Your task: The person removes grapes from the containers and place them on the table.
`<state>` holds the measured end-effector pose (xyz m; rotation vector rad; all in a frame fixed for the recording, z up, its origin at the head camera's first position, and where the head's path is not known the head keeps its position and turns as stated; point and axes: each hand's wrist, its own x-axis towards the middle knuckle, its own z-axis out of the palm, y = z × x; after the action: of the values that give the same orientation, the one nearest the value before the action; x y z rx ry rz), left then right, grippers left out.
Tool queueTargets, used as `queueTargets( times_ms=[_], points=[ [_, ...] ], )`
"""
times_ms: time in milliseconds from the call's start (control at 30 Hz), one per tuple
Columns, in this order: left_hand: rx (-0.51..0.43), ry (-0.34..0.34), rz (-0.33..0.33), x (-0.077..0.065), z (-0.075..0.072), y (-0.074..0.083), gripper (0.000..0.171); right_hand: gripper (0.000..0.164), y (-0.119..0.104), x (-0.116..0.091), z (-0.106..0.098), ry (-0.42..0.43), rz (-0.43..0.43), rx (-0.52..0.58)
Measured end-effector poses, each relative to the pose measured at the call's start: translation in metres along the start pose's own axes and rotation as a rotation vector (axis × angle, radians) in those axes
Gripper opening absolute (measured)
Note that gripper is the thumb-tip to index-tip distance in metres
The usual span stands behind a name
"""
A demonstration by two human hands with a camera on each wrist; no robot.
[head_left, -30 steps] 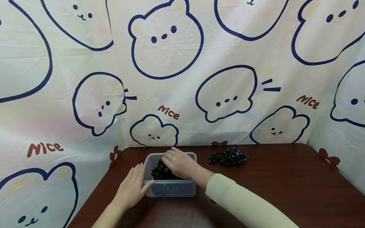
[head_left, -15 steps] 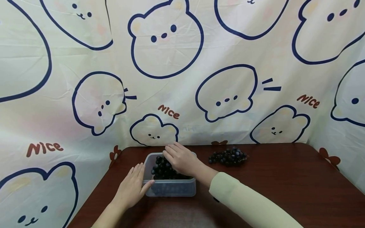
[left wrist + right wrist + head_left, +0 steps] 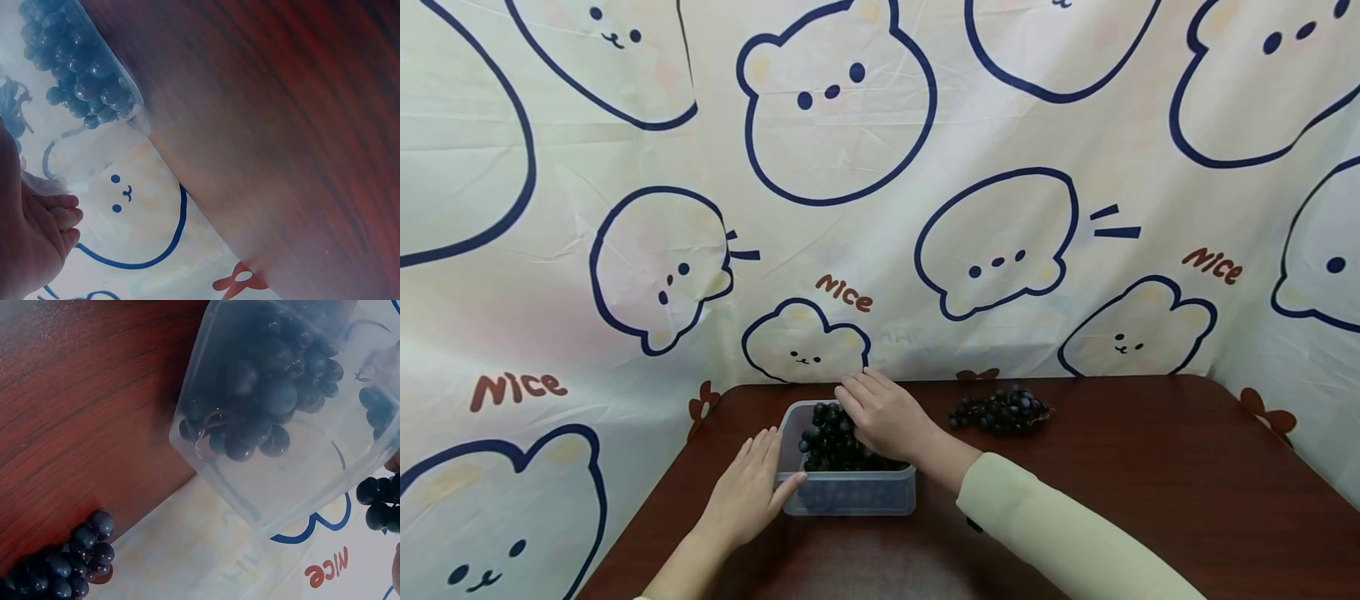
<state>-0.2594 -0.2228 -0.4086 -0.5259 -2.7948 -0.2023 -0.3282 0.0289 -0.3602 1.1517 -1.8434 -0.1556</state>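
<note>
Head view, lower centre: right hand (image 3: 887, 419) grips grapes (image 3: 378, 515) over the box (image 3: 850, 495) — left hand (image 3: 748, 492), fingers straight, braces its side; likely mid-transfer — next calls for gentle handling.

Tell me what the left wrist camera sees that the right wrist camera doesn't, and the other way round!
Only the left wrist view shows the left hand and a little bear face.

Only the right wrist view shows the word "Nice", the bunch lying on the table outside the box, and the right hand's fingers at the edge.

Both show grapes in the see-through box, brown table and printed cloth.
</note>
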Motion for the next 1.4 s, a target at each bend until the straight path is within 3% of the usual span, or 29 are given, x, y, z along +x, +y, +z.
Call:
queueTargets(
  times_ms=[433, 633, 833, 1400],
  points=[
    [0.001, 0.018, 0.002, -0.001, 0.001, -0.001, 0.082, 0.062, 0.013, -0.003, -0.010, 0.039, 0.047, 0.015],
    [0.000, 0.028, 0.008, -0.001, 0.003, -0.002, 0.081, 0.061, 0.019, -0.008, -0.014, 0.033, 0.081, 0.048],
    [-0.006, 0.030, 0.011, 0.000, 0.003, -0.002, 0.081, 0.062, 0.027, -0.012, -0.020, 0.080, 0.120, 0.077],
    [-0.002, 0.019, 0.003, 0.000, 0.001, -0.001, 0.080, 0.062, 0.052, -0.026, -0.035, 0.087, 0.234, 0.032]
  ],
)
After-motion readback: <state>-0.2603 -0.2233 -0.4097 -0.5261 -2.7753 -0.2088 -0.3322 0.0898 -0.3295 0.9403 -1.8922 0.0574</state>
